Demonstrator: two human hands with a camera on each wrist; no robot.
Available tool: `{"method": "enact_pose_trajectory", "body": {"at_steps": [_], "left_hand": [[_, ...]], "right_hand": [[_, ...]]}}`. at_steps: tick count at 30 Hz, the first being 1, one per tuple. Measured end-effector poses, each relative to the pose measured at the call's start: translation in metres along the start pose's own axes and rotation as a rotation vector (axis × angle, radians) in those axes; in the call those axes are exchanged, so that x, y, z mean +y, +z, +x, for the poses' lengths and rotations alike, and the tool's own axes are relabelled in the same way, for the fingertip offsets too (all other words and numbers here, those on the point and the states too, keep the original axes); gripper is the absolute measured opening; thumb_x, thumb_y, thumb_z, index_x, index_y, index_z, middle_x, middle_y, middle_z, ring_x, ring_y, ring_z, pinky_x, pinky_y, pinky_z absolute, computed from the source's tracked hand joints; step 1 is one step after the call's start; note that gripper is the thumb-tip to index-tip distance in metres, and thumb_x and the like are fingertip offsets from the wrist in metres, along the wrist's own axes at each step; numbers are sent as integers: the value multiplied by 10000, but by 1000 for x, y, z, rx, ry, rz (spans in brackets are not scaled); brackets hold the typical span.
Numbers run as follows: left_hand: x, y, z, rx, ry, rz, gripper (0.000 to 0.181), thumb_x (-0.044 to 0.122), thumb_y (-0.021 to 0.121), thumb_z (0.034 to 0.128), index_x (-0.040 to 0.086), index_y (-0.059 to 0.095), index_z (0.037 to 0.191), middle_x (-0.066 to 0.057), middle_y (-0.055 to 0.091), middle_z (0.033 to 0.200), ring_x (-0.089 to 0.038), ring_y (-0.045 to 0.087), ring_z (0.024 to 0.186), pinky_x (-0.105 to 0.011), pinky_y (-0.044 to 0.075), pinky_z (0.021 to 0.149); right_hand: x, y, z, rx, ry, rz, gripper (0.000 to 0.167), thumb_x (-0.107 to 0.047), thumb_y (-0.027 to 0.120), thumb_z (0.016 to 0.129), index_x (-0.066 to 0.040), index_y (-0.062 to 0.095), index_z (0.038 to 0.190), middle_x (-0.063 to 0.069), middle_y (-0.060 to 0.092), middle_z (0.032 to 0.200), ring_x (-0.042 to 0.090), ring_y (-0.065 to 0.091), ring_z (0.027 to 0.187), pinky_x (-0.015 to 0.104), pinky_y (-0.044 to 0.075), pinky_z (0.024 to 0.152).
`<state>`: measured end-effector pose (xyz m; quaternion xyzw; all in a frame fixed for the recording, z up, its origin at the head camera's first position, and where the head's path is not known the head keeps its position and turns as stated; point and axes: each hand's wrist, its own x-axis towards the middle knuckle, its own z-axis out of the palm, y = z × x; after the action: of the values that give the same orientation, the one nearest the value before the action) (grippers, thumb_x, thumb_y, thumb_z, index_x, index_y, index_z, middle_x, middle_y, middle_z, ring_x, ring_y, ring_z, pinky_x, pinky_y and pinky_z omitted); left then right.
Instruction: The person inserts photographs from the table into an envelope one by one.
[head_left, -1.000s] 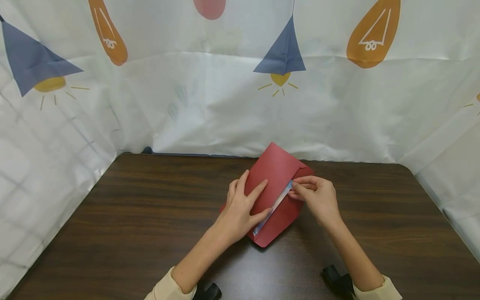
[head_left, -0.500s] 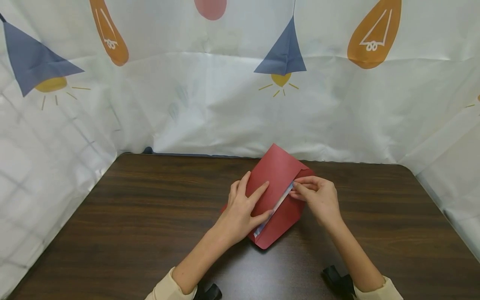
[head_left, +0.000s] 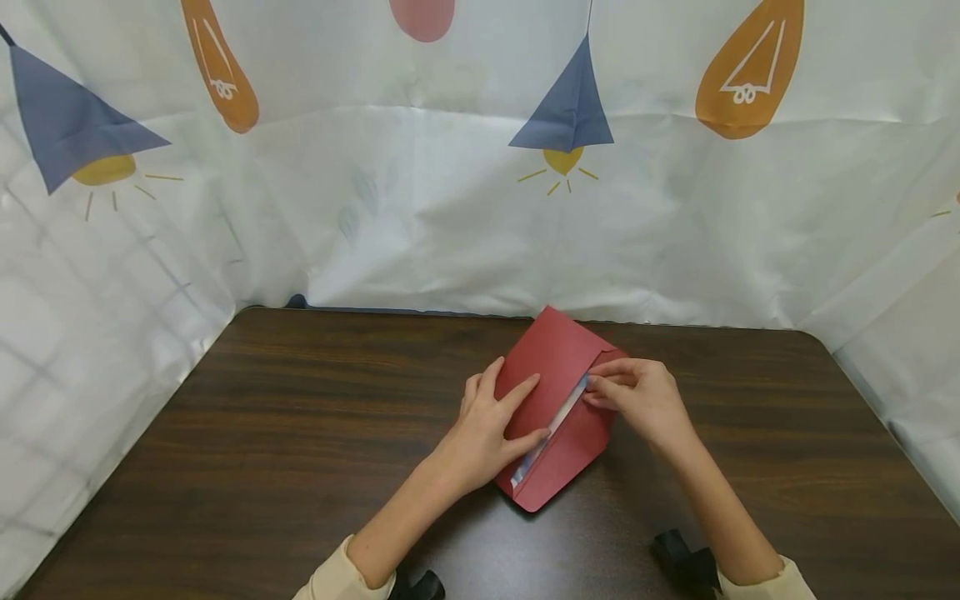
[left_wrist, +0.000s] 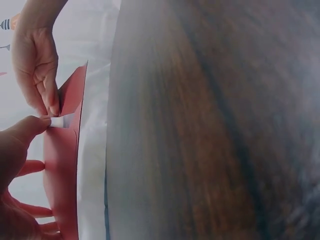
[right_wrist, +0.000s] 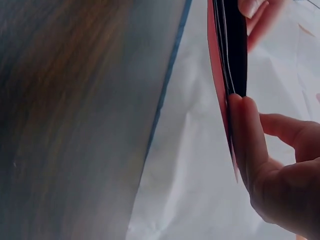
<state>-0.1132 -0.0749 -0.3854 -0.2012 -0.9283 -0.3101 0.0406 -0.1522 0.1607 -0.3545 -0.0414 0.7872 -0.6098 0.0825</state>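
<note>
A red paper envelope (head_left: 558,342) sits slanted above the dark table, its flap side (head_left: 566,462) folded out to the lower right. Along its mouth shows a strip of bluish-white paper (head_left: 564,410), the rest hidden inside. My left hand (head_left: 483,433) rests on the envelope's face with spread fingers, the thumb touching the paper's edge. At the upper end of the mouth, my right hand (head_left: 637,396) pinches the paper between thumb and fingers. In the left wrist view the thumb lies beside the white paper (left_wrist: 61,121). The right wrist view sees the envelope (right_wrist: 216,65) nearly edge-on.
The brown wood-grain table (head_left: 300,433) stretches out on both sides of the hands. Behind it hangs a white sheet (head_left: 450,208) printed with lamps and bulbs. Black wrist devices (head_left: 682,562) sit below the forearms, beside cream sleeves.
The envelope has come slightly toward me, with its top corner lower. Both hands have moved a little with it and keep the same places on it.
</note>
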Motion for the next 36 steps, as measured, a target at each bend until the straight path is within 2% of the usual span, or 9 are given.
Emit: {"method": "enact_pose_trajectory", "body": {"at_steps": [6,9,17,28,33,36], "left_hand": [[-1,2,0,-64,-29,-3,653,368,770,978,149,548,1551,-298,270,1653,-489,325,1425,-586,515,1027],[-2,3,0,-98,-40,3,660,378,763,981,150,538,1559,-290,274,1652,-479,327,1423,-586,516,1023],[-2,6,-2,-190,-45,8,658,383,759,985,144,538,1557,-265,299,1642,-440,356,1395,-550,534,986],[0,11,-5,-262,-55,77,648,392,785,961,123,586,1516,-272,406,1559,-369,451,1226,-495,523,907],[3,12,-7,-309,-38,127,662,429,784,957,109,595,1505,-262,457,1507,-345,480,1201,-501,514,947],[4,13,-8,-332,-32,175,704,467,798,934,117,591,1509,-256,467,1494,-342,484,1213,-522,493,1015]], "right_hand": [[1,-16,0,-84,-19,-92,284,-23,676,1018,197,665,1197,271,754,1082,149,789,814,307,634,775],[0,-22,1,-100,-10,-104,291,-34,683,1018,190,667,1203,263,760,1074,154,788,815,311,634,783],[2,-31,2,-104,-16,-123,286,-21,656,1028,199,655,1210,282,751,1092,146,775,821,315,636,783],[4,-34,5,-101,14,-121,296,-15,631,1036,209,633,1229,266,762,1060,185,781,846,334,634,817],[5,-35,5,-102,12,-131,290,-13,630,1035,209,637,1222,260,759,1056,201,781,849,343,635,817],[5,-36,6,-100,11,-135,288,-13,629,1034,208,637,1219,266,754,1061,213,782,855,345,635,816]]}}
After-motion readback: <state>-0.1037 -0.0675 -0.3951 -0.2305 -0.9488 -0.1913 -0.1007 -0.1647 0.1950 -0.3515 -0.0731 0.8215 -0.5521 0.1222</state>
